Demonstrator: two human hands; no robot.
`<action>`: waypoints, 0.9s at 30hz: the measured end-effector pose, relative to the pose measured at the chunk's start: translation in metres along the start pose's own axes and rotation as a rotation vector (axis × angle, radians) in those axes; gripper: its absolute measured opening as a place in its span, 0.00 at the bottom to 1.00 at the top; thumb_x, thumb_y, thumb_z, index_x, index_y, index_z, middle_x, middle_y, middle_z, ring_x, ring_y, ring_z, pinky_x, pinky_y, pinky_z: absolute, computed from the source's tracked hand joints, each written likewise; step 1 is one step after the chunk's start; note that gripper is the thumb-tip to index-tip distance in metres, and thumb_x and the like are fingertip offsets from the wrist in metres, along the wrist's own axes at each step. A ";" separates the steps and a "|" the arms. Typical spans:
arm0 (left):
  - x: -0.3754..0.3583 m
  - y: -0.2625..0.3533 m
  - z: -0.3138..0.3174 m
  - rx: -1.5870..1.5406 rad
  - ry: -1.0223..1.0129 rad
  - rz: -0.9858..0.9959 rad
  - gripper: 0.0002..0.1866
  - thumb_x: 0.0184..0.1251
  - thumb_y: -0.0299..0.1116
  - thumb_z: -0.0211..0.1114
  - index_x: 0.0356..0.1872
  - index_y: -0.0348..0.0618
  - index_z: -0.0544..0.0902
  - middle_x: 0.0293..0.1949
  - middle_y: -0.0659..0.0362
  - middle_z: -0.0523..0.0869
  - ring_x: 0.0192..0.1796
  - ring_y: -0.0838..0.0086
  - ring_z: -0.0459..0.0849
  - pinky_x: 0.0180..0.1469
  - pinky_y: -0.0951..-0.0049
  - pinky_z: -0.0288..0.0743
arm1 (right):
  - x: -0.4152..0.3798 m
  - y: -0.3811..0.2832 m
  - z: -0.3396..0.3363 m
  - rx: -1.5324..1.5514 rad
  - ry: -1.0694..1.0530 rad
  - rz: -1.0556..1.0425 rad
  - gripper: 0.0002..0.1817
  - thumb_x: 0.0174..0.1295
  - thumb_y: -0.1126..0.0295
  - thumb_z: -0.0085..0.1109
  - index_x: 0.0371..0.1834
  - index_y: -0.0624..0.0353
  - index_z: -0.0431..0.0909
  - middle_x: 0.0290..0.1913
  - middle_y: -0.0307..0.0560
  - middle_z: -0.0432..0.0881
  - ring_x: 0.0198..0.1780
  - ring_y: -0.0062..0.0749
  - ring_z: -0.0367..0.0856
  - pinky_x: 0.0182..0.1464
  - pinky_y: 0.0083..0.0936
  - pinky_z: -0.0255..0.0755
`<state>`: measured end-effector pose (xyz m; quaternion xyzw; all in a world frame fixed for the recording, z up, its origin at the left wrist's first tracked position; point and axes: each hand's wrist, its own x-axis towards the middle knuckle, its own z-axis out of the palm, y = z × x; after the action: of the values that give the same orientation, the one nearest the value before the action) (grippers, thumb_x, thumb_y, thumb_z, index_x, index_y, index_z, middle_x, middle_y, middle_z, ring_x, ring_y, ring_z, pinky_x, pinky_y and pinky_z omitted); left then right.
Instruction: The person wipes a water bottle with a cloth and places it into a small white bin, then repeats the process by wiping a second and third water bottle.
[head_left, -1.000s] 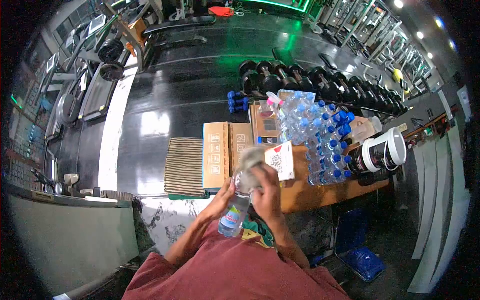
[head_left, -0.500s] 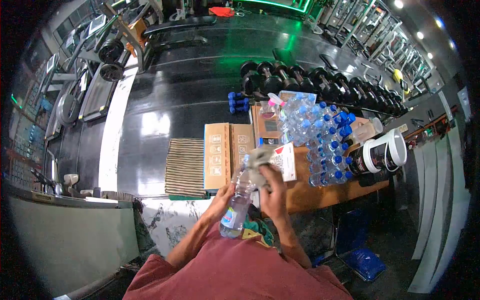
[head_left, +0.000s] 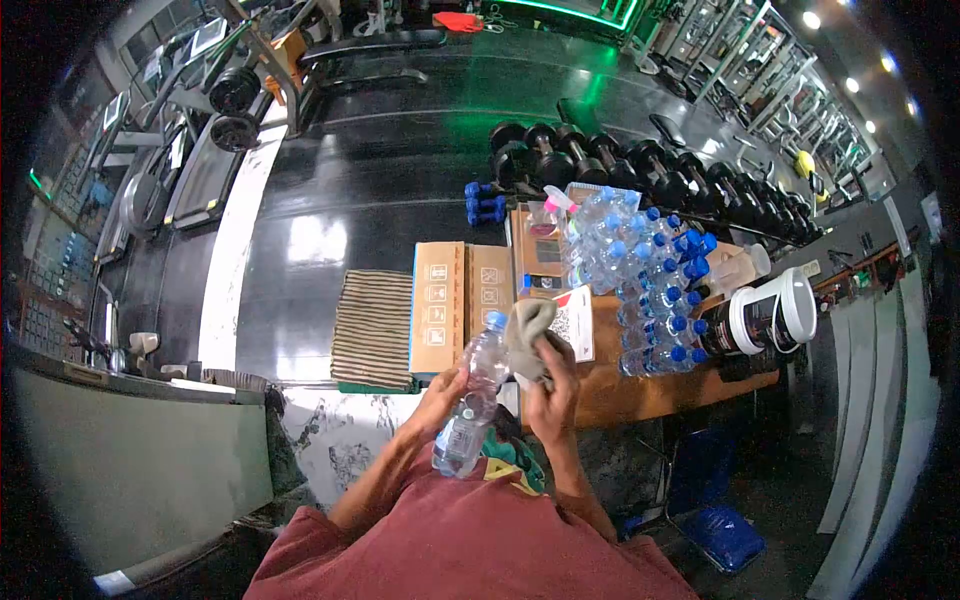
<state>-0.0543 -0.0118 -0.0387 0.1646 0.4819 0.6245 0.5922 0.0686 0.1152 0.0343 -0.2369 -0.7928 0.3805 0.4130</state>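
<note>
My left hand [head_left: 440,402] is wrapped round the middle of a clear plastic water bottle [head_left: 462,437] with a blue cap, tilted in front of my chest. My right hand [head_left: 552,392] grips a bunched grey-beige cloth [head_left: 530,338] beside the bottle's upper part. Just beyond the hands sits a cardboard box [head_left: 438,310] printed with handling symbols. A white card with a QR code [head_left: 575,322] lies to the right of the cloth, partly covered by it.
Blue-capped water bottles [head_left: 655,330] stand grouped on the wooden table [head_left: 600,400], with a black-and-white bucket [head_left: 765,315] at their right. A striped cloth [head_left: 372,328] is left of the box. Dumbbells [head_left: 650,165] line the rack behind; a blue chair [head_left: 725,535] is low right.
The cloth has come away from the bottle's neck to its right, leaving the blue cap in plain sight. The bottle has turned in my left hand, so its label faces differently.
</note>
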 end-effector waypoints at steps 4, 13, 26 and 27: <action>0.001 -0.002 0.010 -0.002 0.115 -0.032 0.26 0.72 0.51 0.44 0.55 0.36 0.70 0.46 0.57 0.78 0.48 0.73 0.75 0.50 0.71 0.69 | -0.004 -0.021 0.006 -0.268 -0.297 -0.133 0.28 0.43 0.83 0.53 0.50 0.46 0.79 0.52 0.46 0.75 0.52 0.43 0.72 0.54 0.33 0.66; -0.011 0.017 0.011 -0.176 0.150 -0.250 0.32 0.70 0.57 0.39 0.62 0.39 0.64 0.54 0.50 0.74 0.56 0.65 0.73 0.57 0.63 0.69 | -0.024 -0.004 -0.022 0.202 -0.447 0.006 0.28 0.39 0.81 0.53 0.50 0.56 0.77 0.49 0.52 0.76 0.50 0.48 0.74 0.53 0.35 0.69; -0.013 -0.011 0.005 -0.361 0.212 -0.199 0.30 0.68 0.57 0.45 0.55 0.40 0.71 0.46 0.53 0.79 0.43 0.69 0.81 0.44 0.69 0.78 | -0.046 -0.007 -0.007 -0.003 -0.541 -0.090 0.27 0.43 0.84 0.52 0.50 0.54 0.77 0.51 0.50 0.74 0.51 0.45 0.73 0.53 0.33 0.68; -0.017 -0.014 0.006 -0.412 0.181 -0.202 0.30 0.69 0.57 0.45 0.55 0.38 0.71 0.46 0.53 0.79 0.43 0.70 0.81 0.44 0.69 0.78 | -0.047 -0.004 -0.014 0.002 -0.551 -0.091 0.27 0.43 0.84 0.52 0.50 0.54 0.77 0.51 0.50 0.74 0.51 0.45 0.73 0.53 0.33 0.68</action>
<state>-0.0373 -0.0269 -0.0406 -0.0654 0.4095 0.6593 0.6271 0.1060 0.0865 0.0202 -0.0880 -0.8847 0.4124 0.1986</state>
